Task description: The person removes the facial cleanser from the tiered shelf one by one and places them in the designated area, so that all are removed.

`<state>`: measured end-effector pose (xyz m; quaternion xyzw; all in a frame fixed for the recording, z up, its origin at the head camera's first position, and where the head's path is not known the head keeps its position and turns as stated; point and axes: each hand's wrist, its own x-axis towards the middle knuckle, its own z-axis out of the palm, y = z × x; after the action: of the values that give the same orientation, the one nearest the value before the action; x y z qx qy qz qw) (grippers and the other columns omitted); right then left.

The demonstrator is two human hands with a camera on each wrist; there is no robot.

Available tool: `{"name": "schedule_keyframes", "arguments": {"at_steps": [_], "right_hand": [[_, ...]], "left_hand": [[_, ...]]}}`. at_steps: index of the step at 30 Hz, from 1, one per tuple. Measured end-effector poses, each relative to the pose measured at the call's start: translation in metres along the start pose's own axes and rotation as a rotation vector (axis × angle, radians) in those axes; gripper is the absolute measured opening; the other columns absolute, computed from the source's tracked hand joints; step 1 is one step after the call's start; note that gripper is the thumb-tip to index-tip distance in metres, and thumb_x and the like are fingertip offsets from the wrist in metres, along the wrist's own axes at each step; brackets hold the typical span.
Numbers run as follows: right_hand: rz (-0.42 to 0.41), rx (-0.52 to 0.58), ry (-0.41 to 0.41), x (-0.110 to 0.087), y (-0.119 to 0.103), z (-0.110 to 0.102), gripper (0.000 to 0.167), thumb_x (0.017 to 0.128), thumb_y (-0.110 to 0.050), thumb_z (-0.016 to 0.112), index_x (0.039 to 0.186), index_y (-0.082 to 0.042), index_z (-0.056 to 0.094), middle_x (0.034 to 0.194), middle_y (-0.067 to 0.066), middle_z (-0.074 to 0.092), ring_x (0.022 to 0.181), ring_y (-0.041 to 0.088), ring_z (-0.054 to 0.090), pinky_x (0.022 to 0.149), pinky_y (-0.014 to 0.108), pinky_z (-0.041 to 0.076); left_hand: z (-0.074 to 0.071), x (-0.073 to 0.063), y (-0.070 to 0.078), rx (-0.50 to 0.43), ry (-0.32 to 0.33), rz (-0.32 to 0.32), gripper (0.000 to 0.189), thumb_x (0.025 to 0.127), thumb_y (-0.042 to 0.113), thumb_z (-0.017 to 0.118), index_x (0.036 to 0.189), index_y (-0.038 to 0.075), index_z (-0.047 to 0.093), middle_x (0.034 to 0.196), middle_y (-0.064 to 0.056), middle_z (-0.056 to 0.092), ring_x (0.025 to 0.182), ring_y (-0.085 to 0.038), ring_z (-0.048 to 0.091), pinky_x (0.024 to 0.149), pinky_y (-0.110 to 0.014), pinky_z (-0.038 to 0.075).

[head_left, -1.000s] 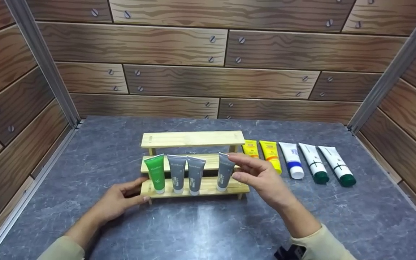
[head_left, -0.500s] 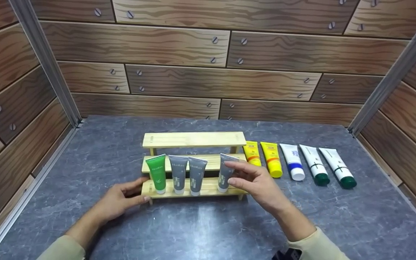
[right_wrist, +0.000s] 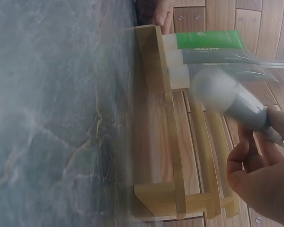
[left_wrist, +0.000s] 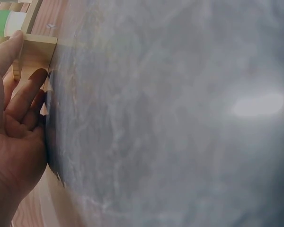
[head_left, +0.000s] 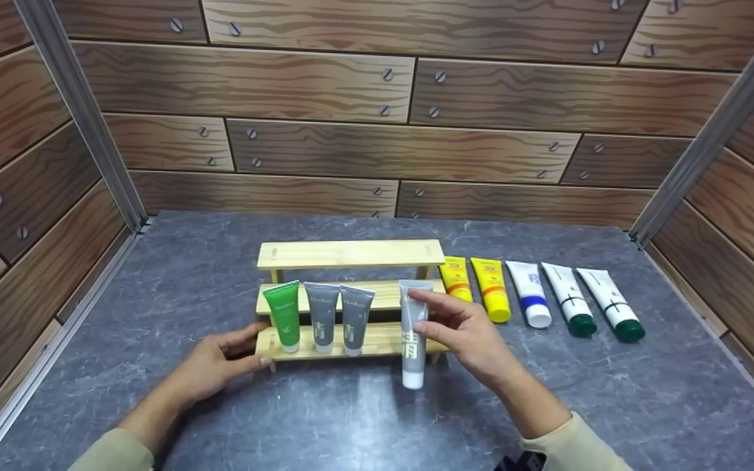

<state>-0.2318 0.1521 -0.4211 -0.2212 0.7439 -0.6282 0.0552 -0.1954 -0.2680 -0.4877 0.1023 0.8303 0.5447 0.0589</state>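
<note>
A three-tier wooden rack [head_left: 351, 254] stands mid-table. On its lowest tier, a green tube [head_left: 283, 317] and two grey tubes [head_left: 322, 317] stand upright on their caps. My left hand [head_left: 210, 363] grips the rack's left end, thumb at the front edge, as the left wrist view also shows with the hand [left_wrist: 19, 118] low by the shelf end. My right hand [head_left: 472, 333] pinches another grey tube [head_left: 412, 353] near its crimped end, right of the others. That tube's white cap [right_wrist: 213, 90] points forward and down, out past the shelf's front edge.
Right of the rack lie two yellow tubes [head_left: 491, 288], a white tube with a blue band [head_left: 529, 293], and two white tubes with green caps [head_left: 570, 297] on the grey marbled table [head_left: 324, 425]. Wood-patterned walls [head_left: 252, 78] enclose the back and sides.
The right hand has closed on the rightmost grey tube, and its cap end has swung off the lowest tier toward the front. The left hand stays at the rack's end.
</note>
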Motion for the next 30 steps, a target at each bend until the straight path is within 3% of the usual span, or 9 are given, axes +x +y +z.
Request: {"name": "schedule_keyframes", "arguments": {"at_steps": [5, 14, 19, 22, 26, 30], "right_hand": [[0.003, -0.037, -0.001, -0.002, -0.004, -0.006, 0.047, 0.098, -0.008, 0.077, 0.143, -0.001, 0.065, 0.125, 0.020, 0.070, 0.101, 0.025, 0.065, 0.084, 0.028, 0.058], [0.011, -0.010, 0.030, -0.006, -0.011, -0.025, 0.051, 0.098, -0.005, 0.076, 0.146, 0.002, 0.061, 0.137, 0.022, 0.063, 0.106, 0.024, 0.071, 0.088, 0.031, 0.062], [0.030, -0.047, 0.069, -0.010, -0.012, -0.039, 0.052, 0.097, -0.005, 0.077, 0.146, 0.002, 0.061, 0.140, 0.024, 0.062, 0.109, 0.022, 0.072, 0.090, 0.032, 0.062], [0.032, -0.060, 0.098, -0.012, -0.011, -0.047, 0.051, 0.097, -0.003, 0.077, 0.145, 0.004, 0.061, 0.141, 0.022, 0.063, 0.110, 0.020, 0.072, 0.091, 0.032, 0.062], [0.042, -0.066, 0.138, -0.014, -0.010, -0.057, 0.050, 0.095, 0.001, 0.077, 0.143, 0.004, 0.062, 0.133, 0.022, 0.065, 0.106, 0.021, 0.072, 0.090, 0.032, 0.063], [0.084, -0.106, 0.168, -0.016, -0.011, -0.067, 0.050, 0.095, -0.002, 0.078, 0.143, 0.001, 0.064, 0.130, 0.022, 0.065, 0.105, 0.023, 0.073, 0.089, 0.032, 0.063]], "left_hand": [[-0.001, 0.000, 0.000, -0.008, -0.005, 0.005, 0.072, 0.096, 0.025, 0.082, 0.155, 0.000, 0.050, 0.152, -0.023, 0.054, 0.138, -0.036, 0.057, 0.114, -0.046, 0.045], [-0.001, 0.001, 0.002, 0.012, 0.004, -0.026, 0.074, 0.095, 0.029, 0.083, 0.156, 0.004, 0.050, 0.153, -0.021, 0.053, 0.139, -0.036, 0.055, 0.115, -0.047, 0.045], [-0.001, 0.001, 0.003, 0.030, 0.006, -0.020, 0.072, 0.095, 0.028, 0.083, 0.154, 0.003, 0.051, 0.155, -0.022, 0.051, 0.141, -0.038, 0.053, 0.117, -0.050, 0.042], [-0.001, 0.000, 0.003, 0.038, 0.019, -0.048, 0.073, 0.093, 0.030, 0.084, 0.154, 0.005, 0.053, 0.157, -0.021, 0.049, 0.144, -0.039, 0.050, 0.118, -0.052, 0.039], [0.000, 0.000, 0.003, 0.027, 0.022, -0.071, 0.074, 0.092, 0.030, 0.085, 0.155, 0.007, 0.052, 0.158, -0.020, 0.048, 0.145, -0.040, 0.048, 0.119, -0.053, 0.038], [0.001, 0.000, 0.001, 0.014, 0.010, -0.051, 0.073, 0.094, 0.028, 0.084, 0.155, 0.005, 0.052, 0.156, -0.022, 0.049, 0.143, -0.040, 0.050, 0.119, -0.052, 0.039]]}}
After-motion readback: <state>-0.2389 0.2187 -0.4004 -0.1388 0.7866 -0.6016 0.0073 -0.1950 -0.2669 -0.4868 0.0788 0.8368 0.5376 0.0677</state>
